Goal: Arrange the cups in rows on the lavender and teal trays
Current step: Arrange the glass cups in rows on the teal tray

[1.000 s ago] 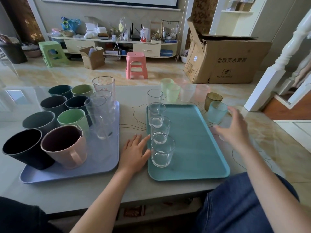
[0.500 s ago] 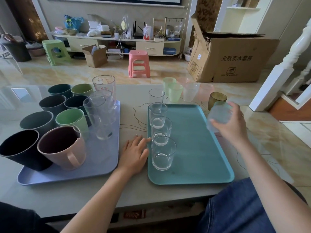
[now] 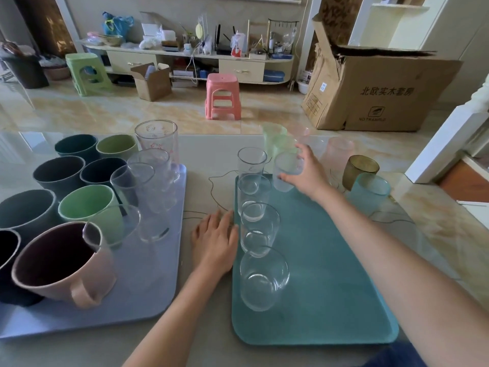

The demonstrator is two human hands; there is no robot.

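The teal tray [image 3: 330, 274] lies on the right with a column of clear glasses [image 3: 260, 229] along its left side. My right hand [image 3: 307, 173] grips a frosted clear cup [image 3: 287, 170] over the tray's far edge, just right of that column. My left hand [image 3: 215, 242] rests flat on the table between the trays, fingers touching the teal tray's left rim. The lavender tray [image 3: 158, 282] on the left holds dark, green and pink mugs [image 3: 63, 263] and several clear glasses [image 3: 148, 181].
Loose cups stand on the table beyond and right of the teal tray: green frosted cups [image 3: 275, 139], a pink frosted cup [image 3: 338, 154], an amber cup [image 3: 358, 170] and a pale blue cup [image 3: 370, 192]. A pink stool [image 3: 223, 99] and a cardboard box [image 3: 381, 88] are on the floor behind.
My right hand took a frosted cup from the table's right side and carried it left to the teal tray's far edge. My left hand stayed put.
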